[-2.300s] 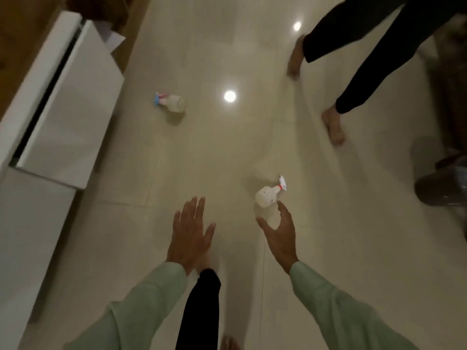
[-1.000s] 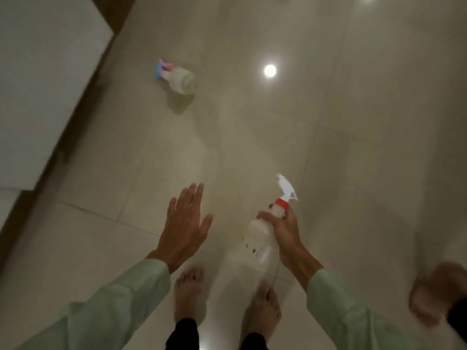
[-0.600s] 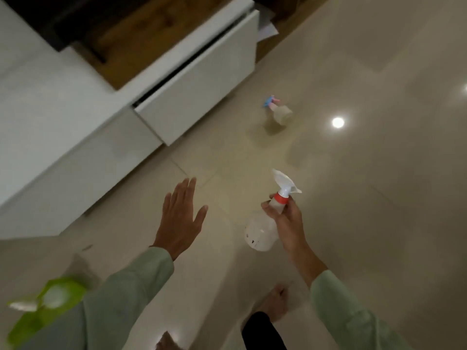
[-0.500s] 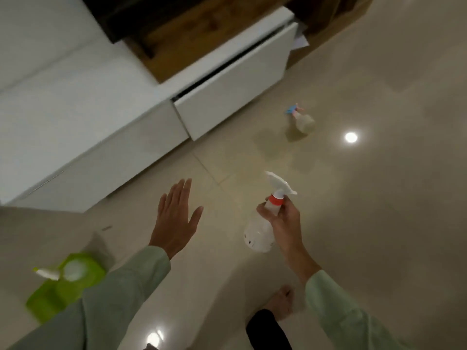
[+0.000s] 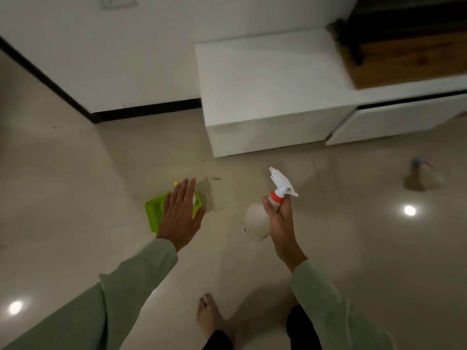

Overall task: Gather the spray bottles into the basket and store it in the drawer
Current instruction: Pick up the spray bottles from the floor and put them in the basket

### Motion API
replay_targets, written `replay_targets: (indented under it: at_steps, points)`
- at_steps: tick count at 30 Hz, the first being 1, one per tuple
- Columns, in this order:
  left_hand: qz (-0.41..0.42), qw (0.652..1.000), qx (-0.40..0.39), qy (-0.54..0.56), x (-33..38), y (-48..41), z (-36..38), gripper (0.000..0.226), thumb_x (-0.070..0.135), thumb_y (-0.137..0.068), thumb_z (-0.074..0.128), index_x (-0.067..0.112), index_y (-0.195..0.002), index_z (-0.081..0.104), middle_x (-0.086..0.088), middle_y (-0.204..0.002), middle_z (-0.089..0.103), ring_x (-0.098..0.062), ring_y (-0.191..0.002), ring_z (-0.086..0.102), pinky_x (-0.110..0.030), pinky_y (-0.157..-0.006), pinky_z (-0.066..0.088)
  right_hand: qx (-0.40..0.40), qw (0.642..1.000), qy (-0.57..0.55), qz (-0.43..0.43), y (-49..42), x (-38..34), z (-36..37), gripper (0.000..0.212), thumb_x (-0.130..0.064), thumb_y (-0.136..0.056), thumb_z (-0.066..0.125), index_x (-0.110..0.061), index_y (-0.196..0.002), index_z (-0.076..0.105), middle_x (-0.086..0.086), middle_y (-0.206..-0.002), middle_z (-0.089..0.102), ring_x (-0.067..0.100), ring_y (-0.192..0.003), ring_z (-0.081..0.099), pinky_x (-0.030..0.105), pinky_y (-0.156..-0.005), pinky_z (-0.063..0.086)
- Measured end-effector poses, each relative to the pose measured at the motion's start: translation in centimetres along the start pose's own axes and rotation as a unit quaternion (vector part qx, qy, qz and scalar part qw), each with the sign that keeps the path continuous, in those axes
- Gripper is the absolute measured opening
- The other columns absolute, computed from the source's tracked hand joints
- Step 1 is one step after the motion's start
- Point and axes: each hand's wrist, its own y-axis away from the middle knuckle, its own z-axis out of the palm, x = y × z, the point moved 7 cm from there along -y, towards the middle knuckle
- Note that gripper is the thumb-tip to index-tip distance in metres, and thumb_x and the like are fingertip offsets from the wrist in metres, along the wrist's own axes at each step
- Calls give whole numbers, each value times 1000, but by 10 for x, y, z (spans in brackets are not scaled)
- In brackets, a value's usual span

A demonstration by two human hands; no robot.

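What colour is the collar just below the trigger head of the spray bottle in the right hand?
Orange-red, on the spray bottle in the right hand; head view.

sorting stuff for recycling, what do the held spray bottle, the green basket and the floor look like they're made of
Spray bottle: likely plastic, a translucent whitish body with an opaque white trigger and red collar.
Green basket: probably moulded plastic, uniform bright lime with a smooth rim.
Floor: looks like polished beige tile, with mirror-like lamp reflections and thin joint lines.
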Motion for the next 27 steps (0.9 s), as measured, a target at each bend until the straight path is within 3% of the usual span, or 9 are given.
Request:
replay_targets:
  at_steps: [4,6,10,12,15,17,22,24,27]
  points:
    - [-45,999,-1,7,-82,5,-21,70,42,-98,44,17,-157,16,-8,-163,23,-27,-152,21,-48,-122,17,-17,997,68,-20,3,5,91,29,-15,-93,70,-6,-120,64,5,-108,71,12,-101,67,31,-94,51]
    - [-62,998,1,16,-110,7,-25,71,45,-97,41,16,-156,16,-9,-163,24,-27,-151,23,-48,-122,17,-5,994,102,-33,0,11,123,29,-17,-86,78,-8,-111,69,-3,-100,72,5,-97,67,32,-93,50]
    - [-106,994,-9,36,-169,2,-24,71,46,-97,38,19,-157,12,-7,-164,21,-25,-153,19,-48,-124,14,4,985,165,-39,-16,29,192,31,-20,-73,86,-35,-93,67,-7,-88,64,26,-96,64,36,-86,47]
    - [-126,991,-14,43,-200,-6,-21,71,47,-98,37,20,-158,10,-5,-165,18,-23,-154,15,-47,-125,12,-5,986,161,-36,-27,42,227,41,-17,-71,87,-45,-85,61,-13,-86,62,26,-93,62,34,-81,47]
    - [-143,988,-22,54,-241,-24,-11,70,43,-100,42,21,-158,9,-5,-166,17,-22,-154,13,-46,-125,10,-11,988,152,1,-47,74,269,41,-14,-72,88,-26,-106,68,6,-100,68,28,-98,64,43,-89,51]
    - [-155,986,-20,57,-271,-35,1,71,44,-100,42,21,-158,9,-5,-166,17,-22,-154,13,-46,-125,11,-32,987,153,18,-62,102,300,43,-11,-73,87,-13,-112,70,13,-103,68,29,-98,65,40,-90,52]
    - [-164,983,-39,67,-340,-62,45,71,46,-100,39,20,-158,7,-6,-167,14,-23,-155,11,-45,-126,10,-65,982,175,18,-95,172,369,33,-7,-72,81,-31,-90,68,-2,-81,69,8,-75,62,17,-70,47]
    - [-161,983,-49,69,-364,-73,61,71,44,-100,40,20,-158,6,-6,-167,14,-23,-155,11,-46,-126,10,-62,980,189,26,-104,205,392,29,-6,-74,79,-25,-95,70,4,-86,68,19,-80,63,26,-72,49]
    - [-142,985,-66,76,-403,-88,91,71,44,-101,39,21,-158,6,-5,-167,12,-21,-155,9,-45,-126,8,-46,975,218,6,-118,253,429,28,-8,-79,76,-28,-98,69,-6,-85,65,29,-84,63,46,-75,54]
